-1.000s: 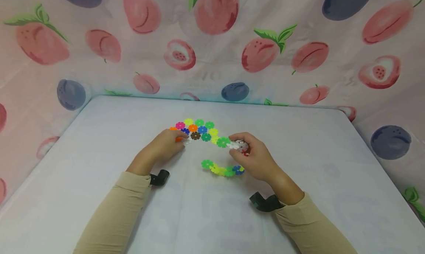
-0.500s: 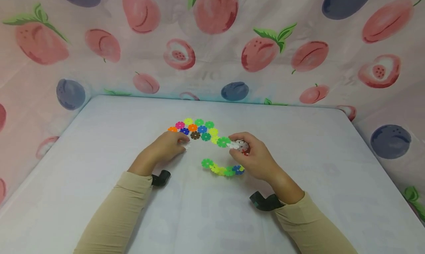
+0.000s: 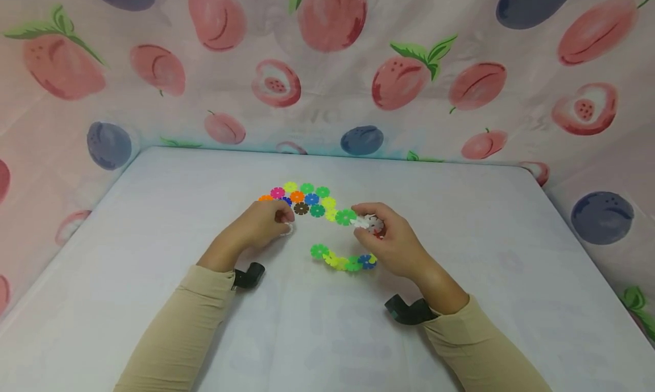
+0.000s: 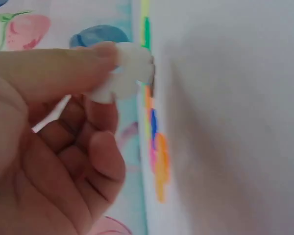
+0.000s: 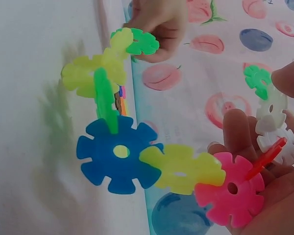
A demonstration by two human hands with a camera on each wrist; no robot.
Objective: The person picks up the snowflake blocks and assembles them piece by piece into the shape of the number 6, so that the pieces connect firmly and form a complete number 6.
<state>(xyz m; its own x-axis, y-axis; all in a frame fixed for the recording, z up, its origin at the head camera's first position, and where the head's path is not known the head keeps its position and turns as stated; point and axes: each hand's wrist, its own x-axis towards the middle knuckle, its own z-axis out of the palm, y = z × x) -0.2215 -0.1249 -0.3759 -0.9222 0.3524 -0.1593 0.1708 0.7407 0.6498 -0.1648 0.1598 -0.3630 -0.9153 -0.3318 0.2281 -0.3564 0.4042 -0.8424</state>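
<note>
My left hand pinches a white snowflake disc between thumb and finger, just in front of the cluster of loose discs. To the right, my right hand holds a curved chain of interlocking snowflake discs above the table. One chain end, a green disc, points out beyond the fingertips beside white pieces. The other arm of the chain curls below toward a green disc. In the right wrist view, a blue disc, a pink disc and a red disc are joined in it.
Loose discs of several colours lie flat beyond the hands, among them a brown disc and an orange disc. The white table meets a fruit-patterned cloth at its far edge.
My left hand has picked up the white disc from the front of the cluster and drawn it slightly toward me. My right hand stays nearly still with the chain.
</note>
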